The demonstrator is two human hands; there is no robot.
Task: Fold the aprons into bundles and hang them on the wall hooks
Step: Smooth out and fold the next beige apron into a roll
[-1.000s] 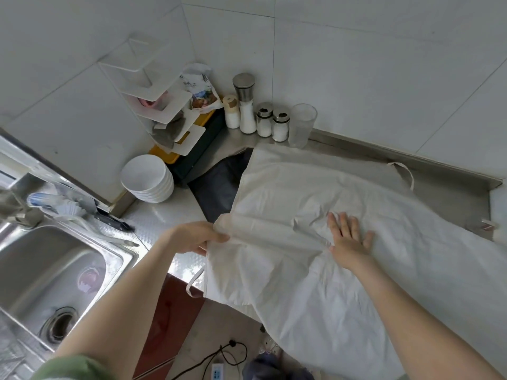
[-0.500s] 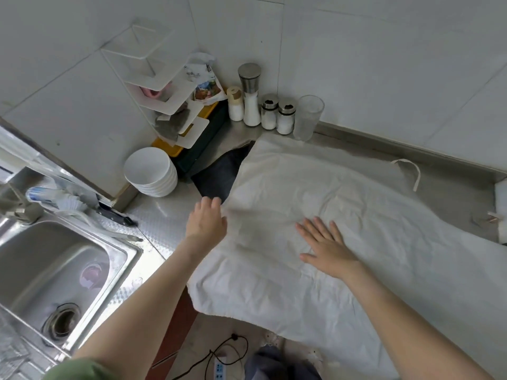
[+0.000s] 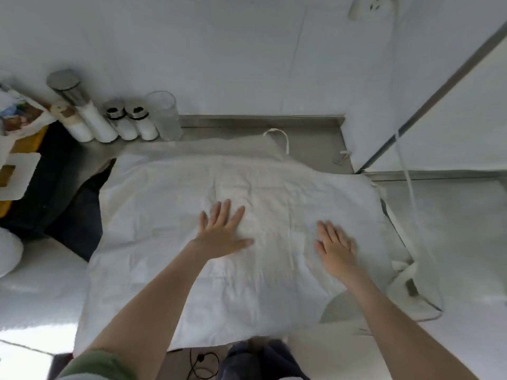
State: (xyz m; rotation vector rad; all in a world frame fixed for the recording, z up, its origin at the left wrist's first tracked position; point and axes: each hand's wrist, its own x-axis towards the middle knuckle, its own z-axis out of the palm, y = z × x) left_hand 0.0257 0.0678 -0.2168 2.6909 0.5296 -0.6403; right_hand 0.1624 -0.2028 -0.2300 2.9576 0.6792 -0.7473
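Apron (image 3: 164, 215), pale and cream, lies spread out flat on the shiny counter (image 3: 452, 215), right in the middle of the view; its near edge reaches the front of the counter at 6 o'clock. Left hand (image 3: 222, 234) lies flat on top of the apron; its fingers are straight and spread wide, pointing to 12 o'clock, with the thumb sticking out to 3 o'clock. Right hand (image 3: 334, 248) lies flat on the apron too, at 3 o'clock from the left hand; its fingers are straight and closer together; it looks a bit blurry. Neither hand is holding the cloth; both just press on it.

A thin strap loop (image 3: 279, 135) pokes out at the apron's 12 o'clock edge; little white jars (image 3: 129, 124) and a clear glass (image 3: 164, 116) stand in a row by the wall at 10 o'clock; a dark cloth (image 3: 68, 204) lies at 9 o'clock, partly under the apron.
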